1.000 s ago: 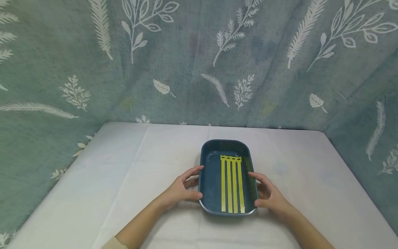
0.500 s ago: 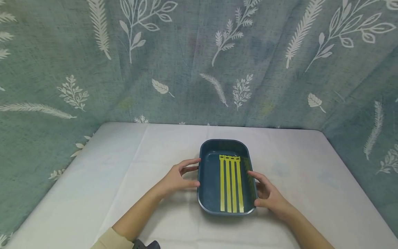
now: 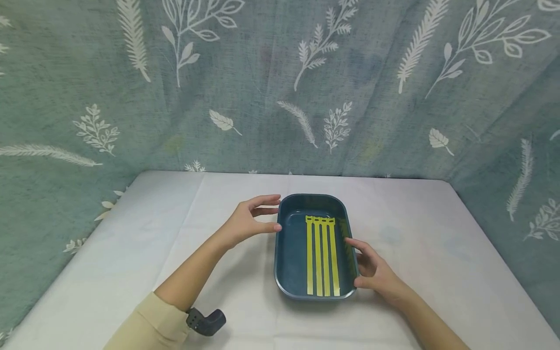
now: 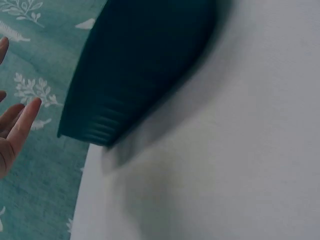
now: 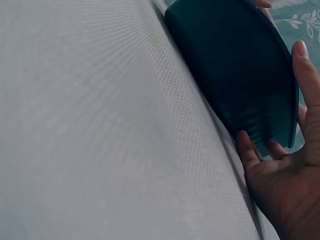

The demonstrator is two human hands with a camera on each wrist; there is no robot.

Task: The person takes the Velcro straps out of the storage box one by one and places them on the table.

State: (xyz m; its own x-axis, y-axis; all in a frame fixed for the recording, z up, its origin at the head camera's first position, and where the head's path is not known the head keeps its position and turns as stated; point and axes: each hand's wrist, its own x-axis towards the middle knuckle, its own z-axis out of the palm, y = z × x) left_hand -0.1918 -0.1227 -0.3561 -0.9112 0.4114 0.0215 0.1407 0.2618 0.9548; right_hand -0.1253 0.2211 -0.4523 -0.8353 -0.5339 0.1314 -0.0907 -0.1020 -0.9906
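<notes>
A dark teal rectangular tray (image 3: 290, 272) with rounded corners is on the white table, its long sides running away from me. Several yellow cable ties (image 3: 321, 257) with slotted heads lie side by side inside it, heads at the far end. My right hand (image 3: 378, 274) grips the tray's right side, thumb near the front corner and fingers along the wall; the right wrist view shows fingertips (image 5: 245, 140) against the outer wall. By the far left corner is my left hand (image 3: 245, 221), fingers fairly straight; in the left wrist view it appears apart from the tray (image 4: 145, 60).
White cloth covers the table (image 3: 210, 204). A blue-green curtain (image 3: 253, 87) with white leaf prints hangs along the back and both sides. A dark wrist-worn device (image 3: 206, 322) sits on the left forearm below a beige sleeve (image 3: 153, 323).
My left hand has let go of the tray's left side and moved away from me along it to the far corner. The right hand keeps its grip; the tray has hardly moved.
</notes>
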